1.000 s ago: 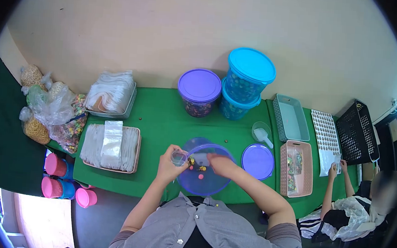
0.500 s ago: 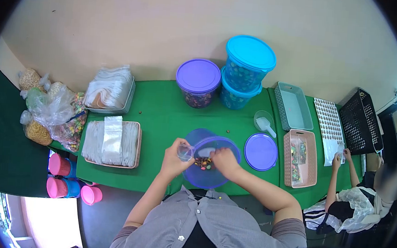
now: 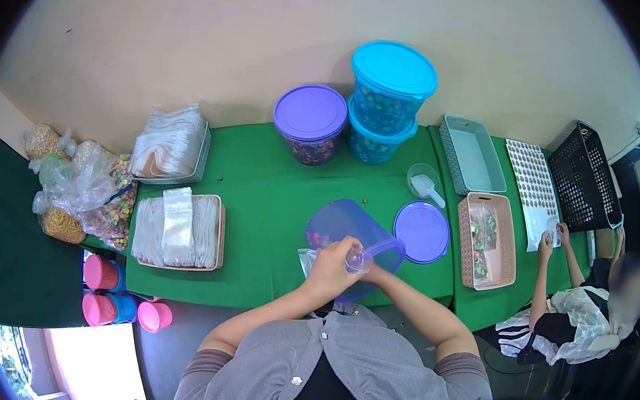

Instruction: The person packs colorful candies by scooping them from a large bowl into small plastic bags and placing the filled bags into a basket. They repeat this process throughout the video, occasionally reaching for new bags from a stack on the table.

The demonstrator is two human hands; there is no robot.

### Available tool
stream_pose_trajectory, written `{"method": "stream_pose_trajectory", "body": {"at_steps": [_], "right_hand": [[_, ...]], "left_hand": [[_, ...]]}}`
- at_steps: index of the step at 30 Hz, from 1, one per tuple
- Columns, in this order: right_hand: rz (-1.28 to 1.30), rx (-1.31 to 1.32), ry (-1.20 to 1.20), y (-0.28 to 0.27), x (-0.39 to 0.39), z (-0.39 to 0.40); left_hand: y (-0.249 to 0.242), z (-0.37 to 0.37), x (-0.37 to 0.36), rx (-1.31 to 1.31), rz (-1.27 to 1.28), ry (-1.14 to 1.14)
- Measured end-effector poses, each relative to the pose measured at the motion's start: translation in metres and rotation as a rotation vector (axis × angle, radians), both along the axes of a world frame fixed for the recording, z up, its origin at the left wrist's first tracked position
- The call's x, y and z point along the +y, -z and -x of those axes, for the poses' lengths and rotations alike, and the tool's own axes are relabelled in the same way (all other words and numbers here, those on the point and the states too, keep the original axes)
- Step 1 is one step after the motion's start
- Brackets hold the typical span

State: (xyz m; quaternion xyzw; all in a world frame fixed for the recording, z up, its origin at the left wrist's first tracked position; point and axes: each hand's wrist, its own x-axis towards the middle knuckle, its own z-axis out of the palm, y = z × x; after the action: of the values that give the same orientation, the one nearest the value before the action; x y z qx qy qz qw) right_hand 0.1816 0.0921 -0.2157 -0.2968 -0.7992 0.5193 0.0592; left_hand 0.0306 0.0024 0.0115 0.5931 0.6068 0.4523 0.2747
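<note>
A see-through purple tub (image 3: 337, 220) lies tilted with its mouth towards me, a few coloured pieces showing through its wall. My left hand (image 3: 333, 270) is at its rim, fingers closed round a small clear cup (image 3: 358, 260). A clear plastic pouch (image 3: 305, 261) sticks out beside that hand. My right hand (image 3: 376, 274) reaches to the tub's mouth behind the left hand; its fingers are hidden. To the right lies a round purple lid (image 3: 421, 232). Just above it is a clear bowl (image 3: 421, 179) with a white scoop (image 3: 427, 189).
At left stand a basket of clear pouches (image 3: 201, 228), a second pouch bin (image 3: 202, 164) and bagged snacks (image 3: 84, 189). Lidded tubs (image 3: 311, 117) stand at the back. On the right are a pink basket (image 3: 506, 271), a green basket (image 3: 481, 156) and a person (image 3: 574, 310) handling a sheet.
The tub has tipped over further, its mouth turning down and towards me. My left hand has moved right with the cup, across the tub's mouth. My right hand has gone out of sight.
</note>
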Motion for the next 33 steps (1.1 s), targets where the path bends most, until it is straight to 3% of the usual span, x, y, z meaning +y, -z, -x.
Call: {"method": "stream_pose_trajectory", "body": {"at_steps": [7, 12, 15, 22, 29, 32, 33], "right_hand": [[0.570, 0.630, 0.582, -0.090, -0.035, 0.055], [0.556, 0.493, 0.649, -0.096, -0.015, 0.043], [0.550, 0.392, 0.537, -0.150, -0.015, 0.032], [0.476, 0.308, 0.505, -0.212, -0.007, 0.020], [0.247, 0.164, 0.428, -0.236, 0.006, 0.019], [0.196, 0.146, 0.414, -0.237, 0.010, 0.022], [0.191, 0.146, 0.410, -0.239, 0.011, 0.022]], "left_hand": [[0.003, 0.004, -0.004, -0.035, -0.027, -0.039], [-0.016, 0.028, -0.002, -0.199, 0.108, -0.231], [-0.001, 0.054, 0.003, -0.196, 0.091, -0.331], [0.030, 0.115, -0.004, -0.180, 0.096, -0.535], [0.082, 0.160, -0.020, -0.225, 0.215, -0.605], [0.058, 0.155, -0.026, -0.292, 0.267, -0.530], [0.043, 0.151, -0.025, -0.140, 0.155, -0.614]]}}
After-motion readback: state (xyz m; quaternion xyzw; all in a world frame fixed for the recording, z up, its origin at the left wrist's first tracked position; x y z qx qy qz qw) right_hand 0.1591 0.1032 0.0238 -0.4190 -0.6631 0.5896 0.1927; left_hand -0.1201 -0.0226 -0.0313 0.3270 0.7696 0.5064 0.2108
